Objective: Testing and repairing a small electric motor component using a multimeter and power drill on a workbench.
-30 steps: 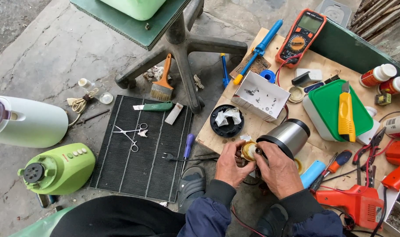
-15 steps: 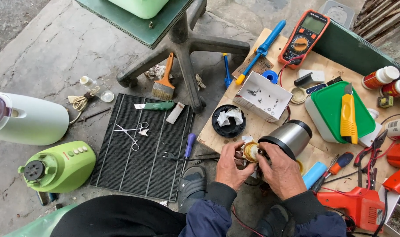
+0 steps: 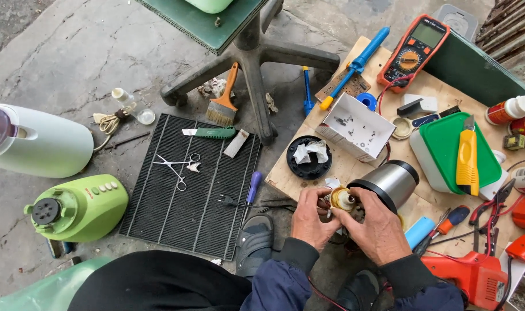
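Both hands meet over the near edge of a plywood board [image 3: 354, 167]. My left hand [image 3: 309, 217] and my right hand [image 3: 377, 226] pinch a small round yellowish part [image 3: 342, 198] with wires between their fingertips. Just beyond the fingers lies a stainless steel cylinder with a black rim [image 3: 389, 183], tipped on its side. A black round lid [image 3: 309, 156] holding crumpled white paper sits left of it. An open white box [image 3: 357, 126] with small screws stands behind.
A multimeter [image 3: 412, 53], blue screwdriver [image 3: 354, 66], green container [image 3: 458, 150] with a yellow knife and orange tools [image 3: 475, 273] crowd the board. On the concrete: a black ribbed mat [image 3: 187, 196] with scissors [image 3: 179, 167], a green blender base [image 3: 78, 207], a white jug [image 3: 38, 147], a chair base [image 3: 256, 63].
The hands stay on the small part and shift only slightly; the camera view has drifted a little. Nothing else has moved.
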